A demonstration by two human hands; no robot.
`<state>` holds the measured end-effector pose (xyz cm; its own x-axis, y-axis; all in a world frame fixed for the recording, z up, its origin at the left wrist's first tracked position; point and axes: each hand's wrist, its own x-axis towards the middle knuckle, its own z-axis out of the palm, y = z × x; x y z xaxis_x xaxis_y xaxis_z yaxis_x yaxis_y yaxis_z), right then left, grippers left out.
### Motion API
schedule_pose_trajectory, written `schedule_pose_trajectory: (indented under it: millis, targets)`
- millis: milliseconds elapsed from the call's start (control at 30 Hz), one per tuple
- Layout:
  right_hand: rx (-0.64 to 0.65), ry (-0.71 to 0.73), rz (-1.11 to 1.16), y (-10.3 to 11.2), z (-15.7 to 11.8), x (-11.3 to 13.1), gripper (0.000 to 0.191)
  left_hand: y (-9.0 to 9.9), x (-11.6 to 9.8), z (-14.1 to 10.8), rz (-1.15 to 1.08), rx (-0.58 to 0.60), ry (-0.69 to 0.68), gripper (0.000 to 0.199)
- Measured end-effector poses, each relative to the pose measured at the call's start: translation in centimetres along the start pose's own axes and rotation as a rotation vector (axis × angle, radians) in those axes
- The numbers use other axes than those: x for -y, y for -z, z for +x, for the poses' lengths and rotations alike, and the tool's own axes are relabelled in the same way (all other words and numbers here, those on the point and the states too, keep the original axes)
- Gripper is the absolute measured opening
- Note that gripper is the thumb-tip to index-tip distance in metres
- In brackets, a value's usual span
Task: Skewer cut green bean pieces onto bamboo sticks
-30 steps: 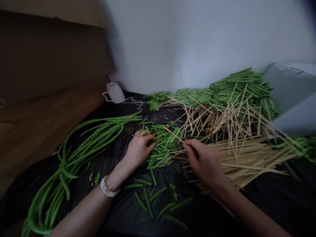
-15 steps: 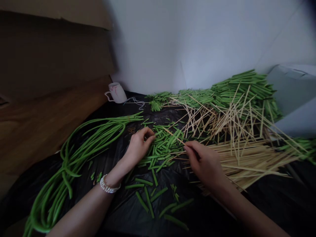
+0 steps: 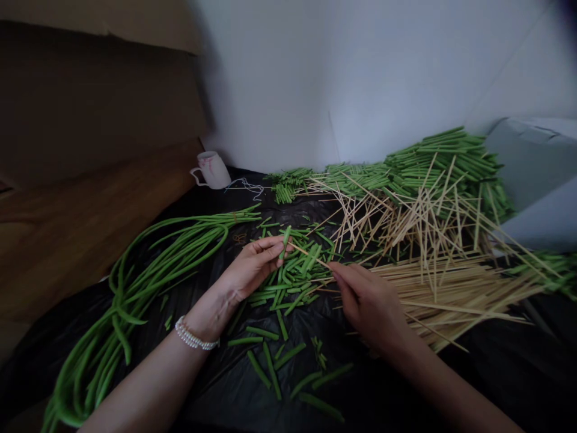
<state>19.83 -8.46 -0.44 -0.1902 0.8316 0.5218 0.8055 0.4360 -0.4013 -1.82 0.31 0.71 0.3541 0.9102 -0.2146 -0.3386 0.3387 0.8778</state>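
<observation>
My left hand (image 3: 262, 258), with a pearl bracelet at the wrist, is closed on a short cut piece of green bean (image 3: 285, 239) that stands nearly upright between thumb and fingers. My right hand (image 3: 367, 294) pinches a thin wooden skewer (image 3: 323, 263). The skewer's far end meets the bean piece at my left fingertips; whether it has gone through I cannot tell. A few bean pieces (image 3: 311, 258) sit side by side across the skewer's middle. Under both hands lies a heap of cut bean pieces (image 3: 293, 279).
Long uncut beans (image 3: 180, 243) lie bundled at the left. Loose skewers (image 3: 442, 288) spread at the right, below skewered beans (image 3: 446, 159) piled against the wall. A white mug (image 3: 213, 171) stands at the back left. Black plastic sheeting (image 3: 216, 394) covers the surface.
My left hand has lifted a bean piece from the heap, turned palm upward and brought it to the skewer's end. My right hand has shifted slightly left with the skewer.
</observation>
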Motion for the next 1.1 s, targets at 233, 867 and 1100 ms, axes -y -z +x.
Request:
schedule_pose_trajectory:
  millis: [233,867,1100]
  targets:
    - [0.025,-0.019,-0.046,-0.07,-0.11,0.02,0.031,-0.36,0.19,-0.2,0.013,-0.021,-0.011,0.022]
    - [0.009,0.006,-0.103,-0.05,-0.26,0.31,0.031,-0.13,0.22,-0.01,-0.002,-0.093,-0.021,0.022]
    - [-0.003,0.037,-0.166,-0.12,-0.36,0.42,0.031,-0.24,0.25,0.11,0.01,-0.13,-0.035,0.023]
